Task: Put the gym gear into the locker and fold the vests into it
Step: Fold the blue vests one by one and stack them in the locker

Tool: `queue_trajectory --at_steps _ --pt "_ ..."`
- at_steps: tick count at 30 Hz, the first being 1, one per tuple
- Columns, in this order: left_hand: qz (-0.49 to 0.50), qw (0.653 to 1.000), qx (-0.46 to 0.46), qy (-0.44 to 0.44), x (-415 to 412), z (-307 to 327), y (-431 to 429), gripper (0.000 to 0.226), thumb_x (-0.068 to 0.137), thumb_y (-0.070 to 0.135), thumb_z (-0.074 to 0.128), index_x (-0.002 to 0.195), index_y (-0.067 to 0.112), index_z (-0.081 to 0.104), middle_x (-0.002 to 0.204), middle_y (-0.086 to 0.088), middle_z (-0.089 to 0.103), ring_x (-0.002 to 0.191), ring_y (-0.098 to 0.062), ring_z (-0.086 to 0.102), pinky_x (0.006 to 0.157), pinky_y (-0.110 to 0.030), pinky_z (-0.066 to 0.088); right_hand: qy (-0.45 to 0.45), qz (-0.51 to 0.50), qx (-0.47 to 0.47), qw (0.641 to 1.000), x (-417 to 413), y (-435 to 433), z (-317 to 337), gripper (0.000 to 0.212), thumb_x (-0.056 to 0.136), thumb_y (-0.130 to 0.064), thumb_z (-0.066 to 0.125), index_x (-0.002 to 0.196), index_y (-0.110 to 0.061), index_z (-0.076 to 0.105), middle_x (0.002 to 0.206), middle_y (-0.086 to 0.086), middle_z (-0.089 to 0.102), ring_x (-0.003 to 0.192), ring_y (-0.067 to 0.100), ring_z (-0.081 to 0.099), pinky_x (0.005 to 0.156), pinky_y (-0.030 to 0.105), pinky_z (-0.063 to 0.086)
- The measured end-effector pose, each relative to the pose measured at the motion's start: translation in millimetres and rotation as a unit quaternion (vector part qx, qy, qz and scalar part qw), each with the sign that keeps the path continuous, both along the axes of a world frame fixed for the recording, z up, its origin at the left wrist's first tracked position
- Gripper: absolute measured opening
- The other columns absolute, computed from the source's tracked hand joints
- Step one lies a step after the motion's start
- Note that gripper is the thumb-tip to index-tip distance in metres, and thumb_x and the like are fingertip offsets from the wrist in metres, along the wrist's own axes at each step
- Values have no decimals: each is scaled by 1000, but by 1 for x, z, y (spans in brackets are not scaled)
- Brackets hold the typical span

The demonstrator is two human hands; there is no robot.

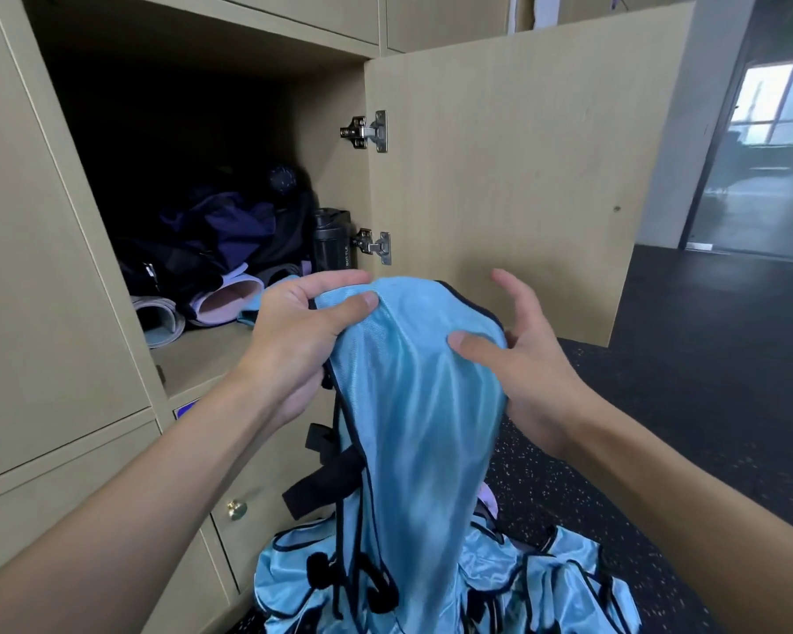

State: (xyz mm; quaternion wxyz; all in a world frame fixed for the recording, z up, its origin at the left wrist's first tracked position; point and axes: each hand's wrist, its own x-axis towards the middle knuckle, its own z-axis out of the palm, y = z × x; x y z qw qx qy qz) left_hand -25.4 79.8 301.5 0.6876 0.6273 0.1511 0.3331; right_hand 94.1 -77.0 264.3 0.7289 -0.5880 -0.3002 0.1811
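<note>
The only legible writing is "BOTTLE", printed vertically on the black bottle (332, 240) standing at the right edge of the open locker (202, 359), at about 11 o'clock from the hands. A small blue label (185, 407) under the locker's shelf is too blurred to read.

The vest (413, 404) hangs at centre view in front of the locker. It is a shiny sky-blue mesh with dark piping. Its long axis is vertical, the top edge at 12 o'clock between the hands and the tail falling toward 6 o'clock onto a rumpled pile of vests (545, 583) on the speckled black floor (706, 404).

The left hand (294, 345) pinches the top corner, thumb in front. The right hand (527, 359) clamps the other edge under its thumb, fingers spread loosely behind.

Inside the locker lie rolled mats (161, 318) and a dark bag (230, 235).
</note>
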Motion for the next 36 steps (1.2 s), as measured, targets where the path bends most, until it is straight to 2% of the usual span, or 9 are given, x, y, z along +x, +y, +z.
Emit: queue_trajectory --at_steps 5,9,17,22,25,28,30,32,36 --pt "-11 999 -30 3 1 0 -1 20 88 8 71 108 13 71 94 -9 77 79 -18 72 68 -31 60 0 52 -40 998 -9 4 -15 120 60 -16 90 147 -56 18 136 -5 57 112 15 66 99 44 52" --pt "-13 998 -55 0 0 -2 2 30 90 10 70 119 16 65 103 -12 76 88 -18 73 83 -33 60 -11 32 -15 999 -12 12 -17 98 81 5 74 147 -50 26 127 -2 62 101 17 71 83 39 59" --pt "-66 991 -67 98 -10 -44 -9 101 79 -3 77 146 51 24 102 -8 76 92 -21 75 75 -39 61 -49 -63 -16 997 -6 8 -9 88 86 -13 75 148 -50 23 141 -4 47 121 13 59 105 42 48" --pt "25 991 -120 -43 0 -31 -5 90 83 -11 68 147 39 29 105 -11 72 93 -23 71 93 -45 56 -25 -3 -66 998 -4 8 -22 123 56 -33 95 146 -60 15 157 -4 32 131 16 51 104 45 48" --pt "40 989 -129 -64 0 -27 -4 83 85 -11 67 145 34 33 99 -9 70 89 -22 70 92 -44 57 -46 -51 -41 997 -6 13 -26 112 74 -7 84 149 -54 15 145 -3 49 121 13 59 98 36 52" --pt "30 991 -124 -47 -2 -26 -6 74 85 -9 68 137 34 39 103 -18 70 90 -26 70 94 -49 56 -63 -79 0 995 -12 14 -21 104 82 -11 78 151 -50 11 147 -20 33 136 4 39 113 41 39" --pt "27 994 -102 -27 -1 -26 -6 72 84 -7 71 135 35 41 106 -22 68 91 -29 70 96 -54 54 -100 -58 -26 993 -19 13 -20 107 81 -12 80 152 -49 9 147 -26 22 129 -15 30 113 31 37" --pt "32 996 -85 -18 0 -29 -6 73 83 1 75 136 37 40 115 -22 68 99 -31 71 96 -54 53 -119 -63 -43 990 -22 15 -20 105 83 -3 76 152 -48 11 142 -26 21 105 -32 39 92 9 46" --pt "-23 998 -13 56 -2 -46 -13 105 55 40 93 135 61 27 131 -3 64 111 -19 68 103 -43 49 -122 -107 -17 987 -18 17 -16 97 85 1 70 150 -50 18 143 -25 26 132 -1 40 105 31 47"
